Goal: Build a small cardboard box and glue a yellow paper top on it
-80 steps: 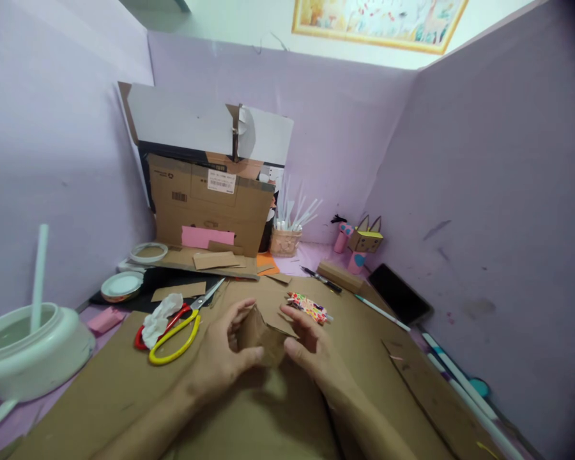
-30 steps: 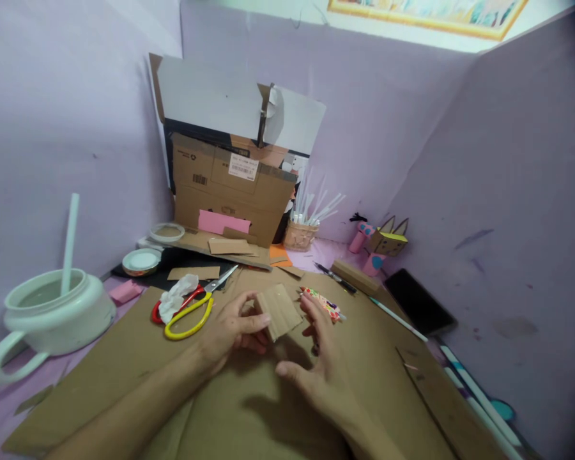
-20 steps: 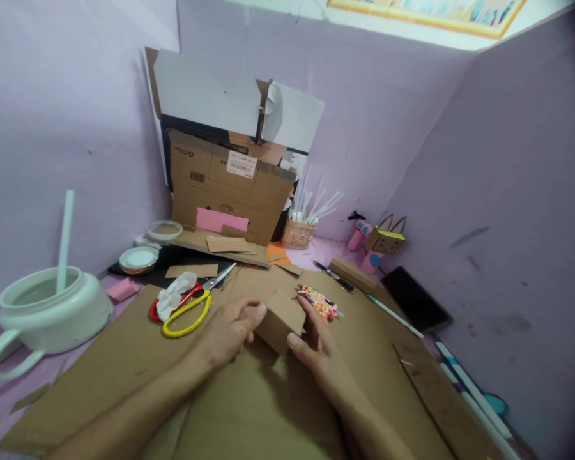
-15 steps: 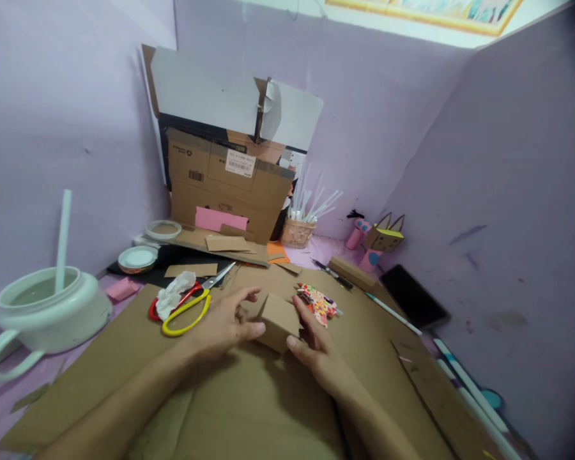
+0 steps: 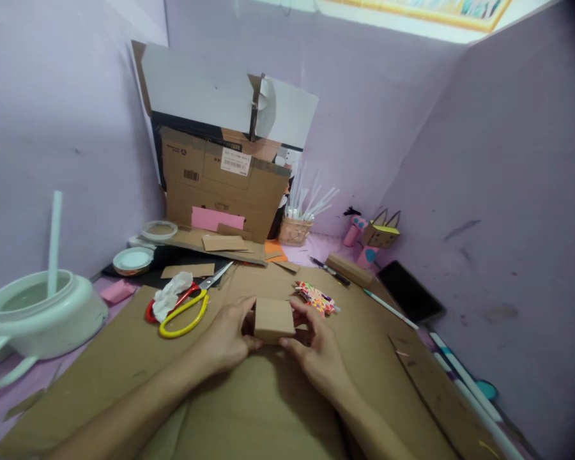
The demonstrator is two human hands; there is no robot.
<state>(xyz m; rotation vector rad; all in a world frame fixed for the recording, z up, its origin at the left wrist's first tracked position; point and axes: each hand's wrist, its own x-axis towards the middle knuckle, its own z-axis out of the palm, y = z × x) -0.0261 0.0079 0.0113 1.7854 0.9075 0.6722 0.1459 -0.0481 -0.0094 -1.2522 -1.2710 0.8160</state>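
A small folded cardboard box (image 5: 274,318) sits between my two hands over the large cardboard sheet (image 5: 249,409). My left hand (image 5: 232,332) grips its left side, thumb low at the front and fingers behind. On the opposite side, my right hand (image 5: 316,338) holds it with thumb at the front corner and fingers along the right edge. To the left lie scissors (image 5: 184,316) with red and yellow handles, a crumpled white tissue (image 5: 171,296) resting on them. Just beyond my right hand is a colourful patterned bundle (image 5: 316,297).
A white pot (image 5: 48,319) with a stick stands at the left. Behind are an opened carton (image 5: 225,185) and a basket of white sticks (image 5: 296,231). To the right lie a pen (image 5: 329,271), a phone (image 5: 411,292) and long white tubes (image 5: 469,377); a cardboard animal figure (image 5: 381,235) stands farther back.
The box has turned so its top faces me squarely. My left hand has closed in on its left side, where it was apart before; my right hand has shifted its hold.
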